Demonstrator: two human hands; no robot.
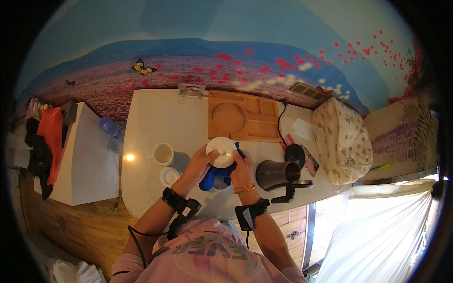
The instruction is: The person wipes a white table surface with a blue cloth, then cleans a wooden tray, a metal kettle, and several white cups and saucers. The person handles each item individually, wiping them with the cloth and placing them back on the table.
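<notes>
Over the white table, both of my hands hold a round white lid (227, 158) with a small knob in its middle. My left hand (198, 165) grips its left edge, the thumb lying on top near the knob. At the right edge, my right hand (243, 173) is closed on the lid together with a blue cloth (206, 182). The cloth bunches up beneath the lid and hangs between my hands. Left of my left hand stand a white cup (163, 154) and, nearer me, a smaller white round vessel (169, 176).
A wooden tray (269, 120) with compartments lies at the table's back. Right of my hands is a dark metal kettle (276, 174), its handle toward me, beside a black round base (295, 154). A patterned fabric cover (342, 141) stands far right; a white cabinet (89, 160) stands left.
</notes>
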